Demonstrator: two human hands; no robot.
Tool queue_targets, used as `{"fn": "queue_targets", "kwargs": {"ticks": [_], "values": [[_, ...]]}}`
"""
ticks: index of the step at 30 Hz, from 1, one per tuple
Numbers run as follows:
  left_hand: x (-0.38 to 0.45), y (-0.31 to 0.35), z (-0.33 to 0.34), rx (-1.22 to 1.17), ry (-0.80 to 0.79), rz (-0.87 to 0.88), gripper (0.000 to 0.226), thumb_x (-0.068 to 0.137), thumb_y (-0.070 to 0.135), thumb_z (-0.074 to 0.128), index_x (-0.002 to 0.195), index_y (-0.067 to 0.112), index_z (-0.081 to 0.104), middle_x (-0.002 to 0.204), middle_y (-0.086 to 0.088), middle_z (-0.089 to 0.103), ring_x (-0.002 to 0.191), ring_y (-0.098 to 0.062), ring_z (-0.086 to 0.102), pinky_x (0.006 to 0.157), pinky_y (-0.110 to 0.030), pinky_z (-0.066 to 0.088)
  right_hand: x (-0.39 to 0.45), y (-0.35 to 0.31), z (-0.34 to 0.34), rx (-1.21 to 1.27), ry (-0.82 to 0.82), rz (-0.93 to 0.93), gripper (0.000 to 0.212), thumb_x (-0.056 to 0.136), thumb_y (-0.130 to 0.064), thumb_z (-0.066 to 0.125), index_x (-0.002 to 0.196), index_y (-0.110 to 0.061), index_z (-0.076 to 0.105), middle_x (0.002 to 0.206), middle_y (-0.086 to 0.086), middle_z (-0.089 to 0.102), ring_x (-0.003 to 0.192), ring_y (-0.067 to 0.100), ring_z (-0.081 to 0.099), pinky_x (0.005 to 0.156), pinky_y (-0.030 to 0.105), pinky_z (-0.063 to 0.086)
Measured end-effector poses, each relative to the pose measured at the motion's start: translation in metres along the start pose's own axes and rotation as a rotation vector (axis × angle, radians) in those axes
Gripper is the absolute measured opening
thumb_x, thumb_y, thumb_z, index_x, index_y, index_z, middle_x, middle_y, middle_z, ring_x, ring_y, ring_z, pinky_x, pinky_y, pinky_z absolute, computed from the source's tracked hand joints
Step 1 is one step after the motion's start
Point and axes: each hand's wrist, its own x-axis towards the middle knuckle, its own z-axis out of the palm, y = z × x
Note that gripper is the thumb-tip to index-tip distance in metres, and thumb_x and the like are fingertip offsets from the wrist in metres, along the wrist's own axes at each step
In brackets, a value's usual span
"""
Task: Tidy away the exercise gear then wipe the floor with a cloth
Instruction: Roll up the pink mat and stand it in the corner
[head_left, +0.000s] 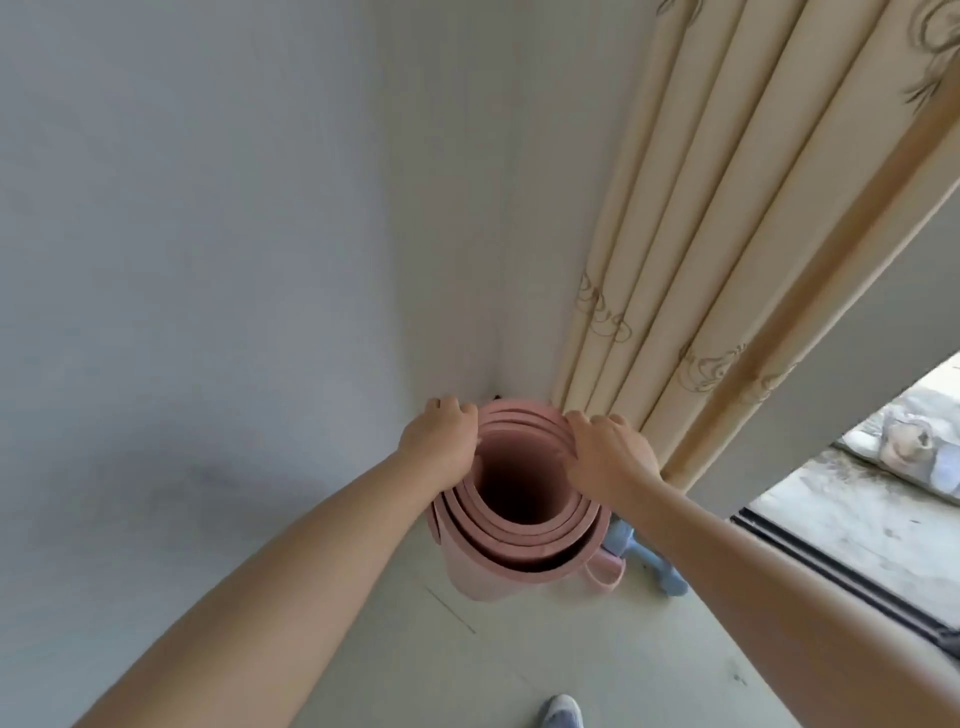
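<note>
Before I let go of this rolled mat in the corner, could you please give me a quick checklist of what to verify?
1. Pink rolled mat stands on end in the corner, by the wall and the curtain: ok.
2. Left hand and right hand both hold the mat's top rim: ok.
3. Bottom end flat on the floor: cannot tell, the roll hides it.
4. Roll wound tight: not ok, layers gape and the outer edge flares.
5. Blue dumbbell and a pink item lie right beside the base: not ok, the mat might tip onto them.
6. Cloth ready for wiping: cannot tell, none in view.
</note>
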Motion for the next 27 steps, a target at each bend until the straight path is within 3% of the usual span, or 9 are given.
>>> {"fn": "queue_targets", "kwargs": {"ticks": [9, 15, 19, 24, 27], "values": [[0.208, -0.012, 0.036, -0.095, -0.103, -0.122, 0.033, 0.1, 0.016, 0.041, 0.129, -0.001, 0.04, 0.132, -0.021, 0.042, 0.123, -0.033, 0.04, 0.096, -0.038, 0.042, 0.206, 0.039, 0.033, -0.083, -0.163, -0.018, 0.043, 0.093, -0.021, 0.048, 0.133, -0.012, 0.037, 0.124, 0.012, 0.055, 0.12, 0.029, 0.045, 0.097, 0.038, 0.041], [0.335, -0.025, 0.084, -0.15, -0.22, -0.113, 0.039, 0.098, 0.009, 0.038, 0.136, 0.005, 0.034, 0.136, -0.018, 0.04, 0.125, -0.031, 0.039, 0.098, -0.036, 0.043, 0.327, 0.058, 0.078, -0.18, -0.365, 0.062, 0.05, 0.091, -0.012, 0.048, 0.138, -0.013, 0.028, 0.133, 0.013, 0.046, 0.123, 0.029, 0.043, 0.099, 0.035, 0.04], [0.399, -0.038, 0.108, -0.17, -0.261, -0.121, 0.046, 0.096, 0.015, 0.047, 0.138, 0.008, 0.031, 0.136, -0.016, 0.038, 0.125, -0.028, 0.039, 0.099, -0.035, 0.045, 0.387, 0.065, 0.104, -0.2, -0.356, 0.071, 0.045, 0.095, -0.015, 0.042, 0.138, -0.013, 0.029, 0.133, 0.011, 0.048, 0.122, 0.027, 0.045, 0.097, 0.032, 0.041], [0.449, -0.048, 0.121, -0.147, -0.265, -0.15, 0.042, 0.098, 0.013, 0.042, 0.137, 0.004, 0.03, 0.133, -0.018, 0.041, 0.123, -0.029, 0.041, 0.096, -0.035, 0.046, 0.439, 0.07, 0.121, -0.2, -0.351, 0.068, 0.043, 0.093, -0.013, 0.045, 0.135, -0.012, 0.033, 0.13, 0.012, 0.05, 0.122, 0.029, 0.045, 0.097, 0.035, 0.041], [0.466, -0.05, 0.124, -0.205, -0.238, -0.194, 0.043, 0.1, 0.02, 0.038, 0.139, 0.005, 0.028, 0.134, -0.017, 0.04, 0.123, -0.029, 0.04, 0.096, -0.034, 0.045, 0.46, 0.073, 0.129, -0.171, -0.371, 0.069, 0.05, 0.094, -0.014, 0.045, 0.14, -0.013, 0.026, 0.133, 0.014, 0.046, 0.124, 0.03, 0.042, 0.098, 0.036, 0.04]]}}
